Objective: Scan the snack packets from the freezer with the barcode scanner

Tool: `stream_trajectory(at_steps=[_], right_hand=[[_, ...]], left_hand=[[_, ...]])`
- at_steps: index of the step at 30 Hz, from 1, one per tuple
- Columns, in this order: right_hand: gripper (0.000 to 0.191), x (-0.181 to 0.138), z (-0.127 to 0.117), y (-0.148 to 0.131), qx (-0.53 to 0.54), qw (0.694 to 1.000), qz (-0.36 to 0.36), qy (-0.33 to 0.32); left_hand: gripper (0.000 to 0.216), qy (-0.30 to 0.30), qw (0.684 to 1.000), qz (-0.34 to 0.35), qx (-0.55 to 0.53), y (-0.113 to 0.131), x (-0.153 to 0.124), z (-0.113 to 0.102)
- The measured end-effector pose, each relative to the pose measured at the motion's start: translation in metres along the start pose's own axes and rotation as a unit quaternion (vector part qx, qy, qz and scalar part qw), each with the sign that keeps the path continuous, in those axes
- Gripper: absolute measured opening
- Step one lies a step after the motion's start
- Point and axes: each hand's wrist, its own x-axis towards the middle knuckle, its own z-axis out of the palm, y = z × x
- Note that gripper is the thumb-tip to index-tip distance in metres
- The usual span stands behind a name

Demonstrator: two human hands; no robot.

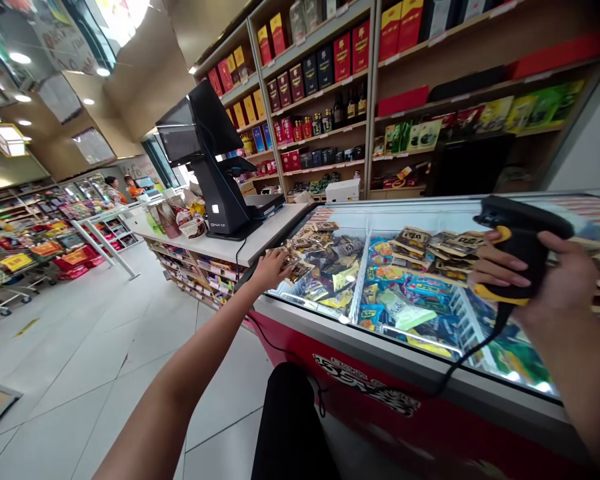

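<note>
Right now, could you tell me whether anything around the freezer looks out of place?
Nothing stands out. The right hand holds the scanner over the freezer, its cord trailing over the front edge; the left hand rests on the glass lid.

Left forearm and left hand (271,268): bare from the lower frame edge to the fingertips, with no sleeve, watch, ring or glove in view. Right forearm and right hand (545,280): likewise bare, with no cuff or band at the wrist; the fingernails are short and unpainted. Lower centre: a dark, plain black garment covers the person's leg, smooth in surface and without visible seam, print or marking.
</note>
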Motion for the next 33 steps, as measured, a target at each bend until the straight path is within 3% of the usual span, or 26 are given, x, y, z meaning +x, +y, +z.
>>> stream_trajectory(at_steps=[2, 3, 4, 7, 10, 13, 17, 24, 33], right_hand=[[0.028, -0.001, 0.005, 0.003, -0.008, 1.0, 0.006, 0.003], [0.027, -0.001, 0.007, 0.005, -0.017, 1.0, 0.014, 0.004], [0.027, 0.0, 0.009, 0.008, -0.032, 0.999, 0.029, 0.003], [0.034, 0.004, 0.009, 0.02, -0.101, 0.99, 0.096, -0.016], [0.048, 0.008, 0.003, 0.033, -0.143, 0.976, 0.159, -0.051], [0.056, 0.01, -0.003, 0.042, -0.164, 0.965, 0.182, -0.095], [0.053, 0.006, -0.001, 0.047, -0.198, 0.957, 0.17, -0.126], [0.05, 0.002, 0.004, 0.051, -0.234, 0.946, 0.193, -0.117], [0.049, 0.001, 0.005, 0.05, -0.223, 0.945, 0.203, -0.128]], left_hand=[[0.042, 0.062, 0.979, -0.008, -0.192, 0.015, 0.006, 0.011], [0.041, 0.087, 0.948, -0.024, -0.305, 0.026, 0.011, 0.018], [0.04, 0.104, 0.903, -0.047, -0.413, 0.039, 0.016, 0.025], [0.04, 0.029, 0.734, -0.136, -0.665, 0.082, 0.035, 0.049], [0.037, -0.021, 0.606, -0.153, -0.78, 0.124, 0.06, 0.071], [0.036, -0.027, 0.538, -0.156, -0.828, 0.156, 0.087, 0.091], [0.034, -0.027, 0.501, -0.175, -0.847, 0.171, 0.107, 0.114], [0.04, -0.025, 0.504, -0.196, -0.841, 0.152, 0.103, 0.12], [0.04, -0.012, 0.495, -0.205, -0.844, 0.152, 0.102, 0.121]])
